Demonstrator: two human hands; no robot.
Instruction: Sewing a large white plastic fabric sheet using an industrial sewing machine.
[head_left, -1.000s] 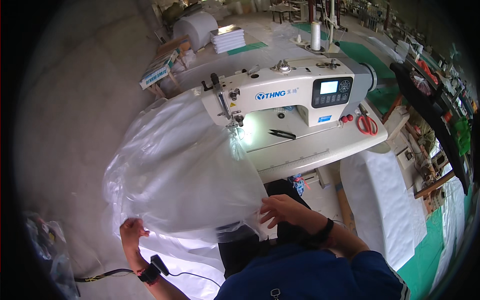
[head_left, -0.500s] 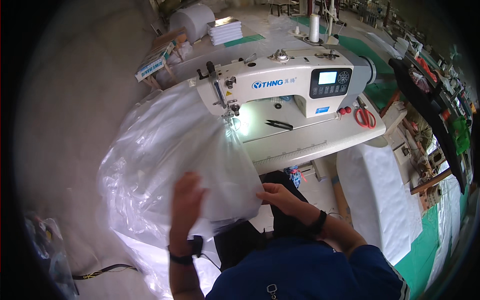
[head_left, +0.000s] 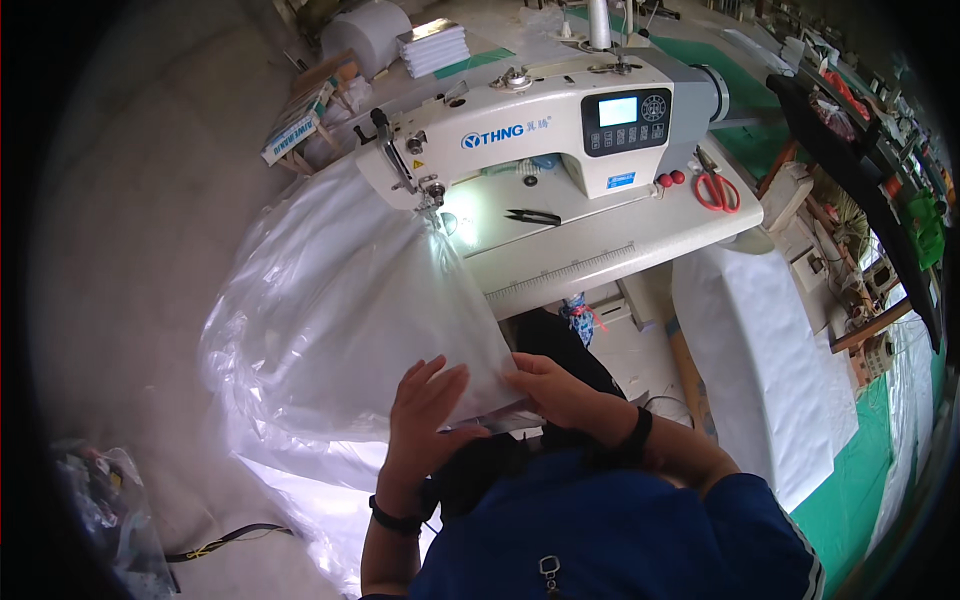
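I'm seeing a cloudy sheet (head_left: 320, 300) drooping from the sewing machine (head_left: 520, 115). The right hand (head_left: 550, 388) is pinching its edge, maybe keeping it straight; the left hand (head_left: 424, 418) is holding its fingers wide, gripping nothing.

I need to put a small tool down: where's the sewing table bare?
Bare: the sewing table between the black thread snips, printed ruler and red-handled scissors. Crowded: the left end, where translucent plastic sheeting bunches, and left of the scissors, with two red balls.

Blue lettering (head_left: 505, 135) on sewing machine (head_left: 545, 108), ruler scale (head_left: 562, 271) on tabletop (head_left: 620, 225), perhaps numbered
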